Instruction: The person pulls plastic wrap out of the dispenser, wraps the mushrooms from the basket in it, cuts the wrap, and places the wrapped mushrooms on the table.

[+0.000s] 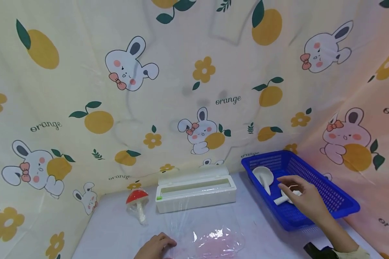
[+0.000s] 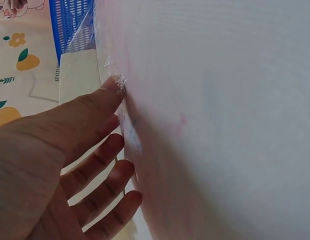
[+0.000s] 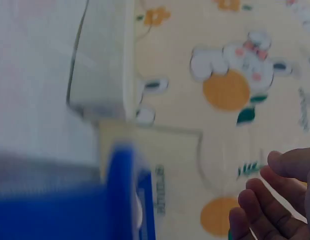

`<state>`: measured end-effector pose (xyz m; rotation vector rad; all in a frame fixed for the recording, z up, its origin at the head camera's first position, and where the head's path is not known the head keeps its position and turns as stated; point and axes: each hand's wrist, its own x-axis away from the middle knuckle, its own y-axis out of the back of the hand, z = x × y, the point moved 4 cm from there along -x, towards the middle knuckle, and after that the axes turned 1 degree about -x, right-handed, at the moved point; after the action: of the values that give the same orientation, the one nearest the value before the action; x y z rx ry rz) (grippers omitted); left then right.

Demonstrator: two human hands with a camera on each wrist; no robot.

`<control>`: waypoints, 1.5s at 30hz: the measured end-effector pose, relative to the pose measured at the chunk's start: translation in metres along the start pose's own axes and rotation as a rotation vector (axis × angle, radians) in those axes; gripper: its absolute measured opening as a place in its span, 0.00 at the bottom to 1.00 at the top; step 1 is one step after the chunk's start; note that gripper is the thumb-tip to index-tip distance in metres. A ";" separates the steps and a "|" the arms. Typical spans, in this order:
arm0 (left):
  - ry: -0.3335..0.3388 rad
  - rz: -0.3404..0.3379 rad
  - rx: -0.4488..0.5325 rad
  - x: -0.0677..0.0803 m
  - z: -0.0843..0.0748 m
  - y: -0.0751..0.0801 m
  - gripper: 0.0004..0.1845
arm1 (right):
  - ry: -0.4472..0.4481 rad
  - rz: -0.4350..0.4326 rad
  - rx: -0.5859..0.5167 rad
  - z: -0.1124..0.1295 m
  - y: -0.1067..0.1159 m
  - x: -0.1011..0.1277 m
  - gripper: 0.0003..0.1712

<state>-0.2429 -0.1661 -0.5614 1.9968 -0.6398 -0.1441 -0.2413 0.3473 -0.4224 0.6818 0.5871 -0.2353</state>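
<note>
Clear plastic wrap (image 1: 184,223) runs from a long white dispenser box (image 1: 196,199) toward the front of the table. A pink round-edged thing (image 1: 218,244) shows beneath the wrap. At the wrap's left edge my left hand (image 1: 155,246) rests low; in the left wrist view its thumb (image 2: 107,92) touches a crinkled bit of film, with the fingers spread apart below. My right hand (image 1: 303,198) hovers over a blue basket (image 1: 327,198), fingers loosely bent and nothing between them. White spoon-like pieces (image 1: 263,176) lie in the basket, partly hidden by that hand.
A red-capped mushroom-shaped thing (image 1: 137,203) in clear wrapping lies left of the dispenser. Behind the table hangs a printed cloth (image 1: 171,97) with rabbits and oranges. The basket stands at the table's right side, beside the cloth.
</note>
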 end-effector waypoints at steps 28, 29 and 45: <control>-0.004 0.007 0.030 0.000 0.004 -0.003 0.21 | -0.215 0.300 0.234 -0.112 0.039 -0.032 0.23; -0.003 0.007 0.030 0.000 0.004 -0.003 0.21 | -0.220 0.305 0.238 -0.113 0.039 -0.032 0.24; 0.008 -0.001 0.025 0.000 0.003 -0.005 0.21 | -0.376 0.428 0.143 -0.142 0.033 -0.025 0.27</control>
<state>-0.2424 -0.1670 -0.5671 2.0207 -0.6380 -0.1291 -0.3101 0.4652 -0.4796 0.8591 0.0577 -0.0025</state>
